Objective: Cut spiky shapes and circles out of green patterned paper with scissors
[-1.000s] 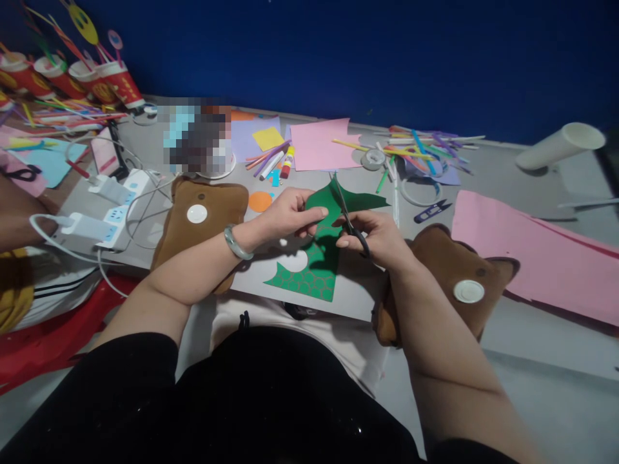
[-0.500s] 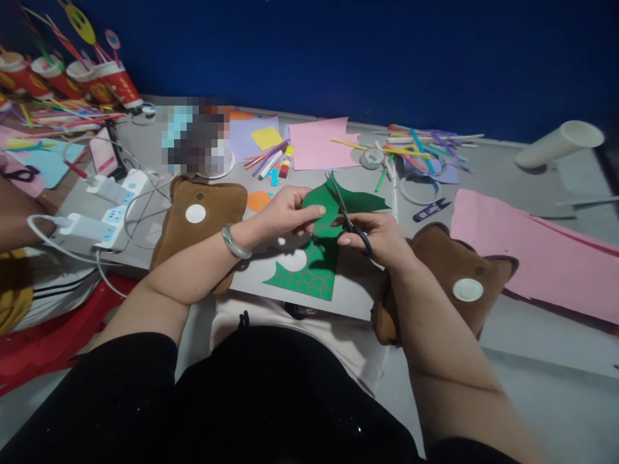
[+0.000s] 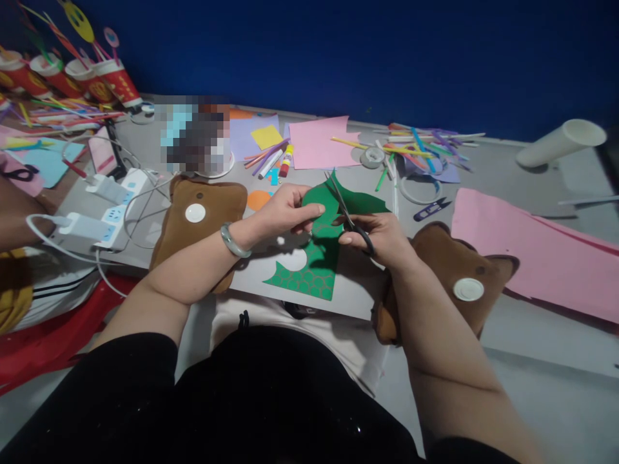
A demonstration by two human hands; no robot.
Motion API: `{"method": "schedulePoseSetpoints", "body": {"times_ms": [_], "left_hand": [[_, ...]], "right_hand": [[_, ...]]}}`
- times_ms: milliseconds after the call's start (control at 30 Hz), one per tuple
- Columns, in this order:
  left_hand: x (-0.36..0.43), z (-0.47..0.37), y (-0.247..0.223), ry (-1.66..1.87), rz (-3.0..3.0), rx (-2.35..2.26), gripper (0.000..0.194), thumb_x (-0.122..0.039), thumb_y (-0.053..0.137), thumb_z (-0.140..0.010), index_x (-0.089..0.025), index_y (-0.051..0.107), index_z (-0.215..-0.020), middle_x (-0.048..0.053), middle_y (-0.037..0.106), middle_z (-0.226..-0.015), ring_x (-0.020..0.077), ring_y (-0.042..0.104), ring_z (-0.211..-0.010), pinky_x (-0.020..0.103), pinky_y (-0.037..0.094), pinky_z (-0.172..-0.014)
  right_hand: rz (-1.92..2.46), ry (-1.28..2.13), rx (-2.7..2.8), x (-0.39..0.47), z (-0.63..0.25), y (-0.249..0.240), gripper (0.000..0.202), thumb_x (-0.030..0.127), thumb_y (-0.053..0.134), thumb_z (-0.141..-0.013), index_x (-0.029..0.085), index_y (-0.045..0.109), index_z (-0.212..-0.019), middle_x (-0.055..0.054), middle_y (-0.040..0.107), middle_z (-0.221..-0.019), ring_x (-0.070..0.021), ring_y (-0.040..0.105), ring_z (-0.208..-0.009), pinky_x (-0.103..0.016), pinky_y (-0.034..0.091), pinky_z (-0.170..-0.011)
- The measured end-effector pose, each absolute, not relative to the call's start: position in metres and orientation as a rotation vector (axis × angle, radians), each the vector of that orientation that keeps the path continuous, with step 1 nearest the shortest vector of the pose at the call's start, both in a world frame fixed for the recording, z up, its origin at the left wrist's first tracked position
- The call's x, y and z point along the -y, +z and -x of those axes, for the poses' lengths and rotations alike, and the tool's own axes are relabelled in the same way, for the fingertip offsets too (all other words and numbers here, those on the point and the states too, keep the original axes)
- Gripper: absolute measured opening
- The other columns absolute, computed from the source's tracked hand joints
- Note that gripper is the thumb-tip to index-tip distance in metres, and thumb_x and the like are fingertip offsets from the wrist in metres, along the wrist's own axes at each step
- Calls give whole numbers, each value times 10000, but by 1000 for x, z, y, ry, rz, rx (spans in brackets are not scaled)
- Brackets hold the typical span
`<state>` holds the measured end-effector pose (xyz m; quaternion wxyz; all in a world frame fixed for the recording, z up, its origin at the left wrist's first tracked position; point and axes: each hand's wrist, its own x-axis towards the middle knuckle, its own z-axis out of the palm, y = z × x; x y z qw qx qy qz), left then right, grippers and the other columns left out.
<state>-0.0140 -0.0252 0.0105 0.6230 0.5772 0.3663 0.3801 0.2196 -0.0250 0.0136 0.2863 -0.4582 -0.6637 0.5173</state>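
Observation:
My left hand (image 3: pixel 291 211) pinches the left part of a sheet of green paper (image 3: pixel 325 193), thumb on top. In my right hand (image 3: pixel 382 237) is a pair of scissors (image 3: pixel 344 205) with dark handles, its blades lying across the green paper and pointing away from me. The upper right of the paper is cut and hangs off as a flap. Below, a green piece printed with circles (image 3: pixel 312 282) reaches down over the table edge side, with a rounded notch on its left; my hands partly hide where it meets the upper part.
Two brown cushioned pads (image 3: pixel 207 216) lie under my forearms. Beyond are pink paper (image 3: pixel 319 145), a glue stick (image 3: pixel 286 161), tape (image 3: pixel 372 156), thread snips (image 3: pixel 432 209) and a white tube (image 3: pixel 561 145). A power strip (image 3: pixel 120 212) with cables is at left, near another person's arm (image 3: pixel 22 216).
Almost nothing differs. Both hands, the scissors and the green paper keep nearly the same places; the view has shifted very slightly.

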Motion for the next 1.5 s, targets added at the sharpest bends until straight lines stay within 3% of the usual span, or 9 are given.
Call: {"method": "schedulePoseSetpoints", "body": {"times_ms": [233, 467, 700, 1000, 1233, 1333, 1500], "left_hand": [[25, 15, 12, 870, -1333, -868, 422, -451, 815, -859, -195, 520, -699, -47, 580, -526, 51, 499, -428, 173, 370, -421], [25, 15, 10, 904, -1362, -848, 426, -464, 807, -862, -194, 528, -688, -44, 570, -513, 50, 478, -405, 181, 335, -399], [25, 16, 11, 925, -1364, -837, 362, -364, 774, -875, -188, 536, -665, -40, 571, -507, 48, 475, -404, 182, 336, -402], [25, 15, 13, 930, -1364, -889, 382, -372, 783, -876, -184, 532, -658, -40, 560, -502, 44, 473, -430, 171, 334, -430], [24, 16, 15, 929, -1315, -912, 337, -292, 763, -879, -185, 521, -671, -47, 565, -498, 42, 480, -419, 161, 330, -413], [24, 16, 16, 898, -1285, -940, 346, -337, 773, -907, -184, 529, -716, -44, 605, -529, 49, 527, -426, 159, 366, -419], [25, 9, 11, 927, -1251, -881, 485, -575, 817, -893, -182, 545, -810, 7, 730, -676, 66, 605, -455, 176, 420, -429]], "right_hand": [[1244, 1399, 1770, 27, -221, 15, 681, 751, 967, -517, 156, 829, -820, 45, 461, -518, -102, 392, -515, -270, 352, -499], [1186, 1358, 1785, 26, -220, 15, 655, 765, 952, -544, 180, 809, -804, -11, 608, -619, -167, 553, -606, -301, 457, -561], [1234, 1388, 1768, 29, -220, 18, 673, 757, 966, -532, 170, 808, -822, 41, 504, -493, -106, 409, -475, -280, 356, -468], [1188, 1425, 1761, 28, -220, 16, 729, 831, 920, -550, 173, 791, -836, 35, 526, -496, -111, 438, -457, -277, 370, -452], [1166, 1434, 1766, 28, -221, 15, 751, 838, 912, -564, 159, 786, -858, 36, 510, -485, -112, 431, -452, -279, 355, -449], [1183, 1458, 1725, 28, -220, 15, 728, 808, 942, -537, 172, 780, -852, 40, 520, -483, -114, 439, -443, -278, 359, -438], [1171, 1459, 1664, 27, -220, 13, 682, 754, 979, -520, 188, 773, -840, 37, 543, -496, -113, 444, -426, -280, 349, -421]]}}
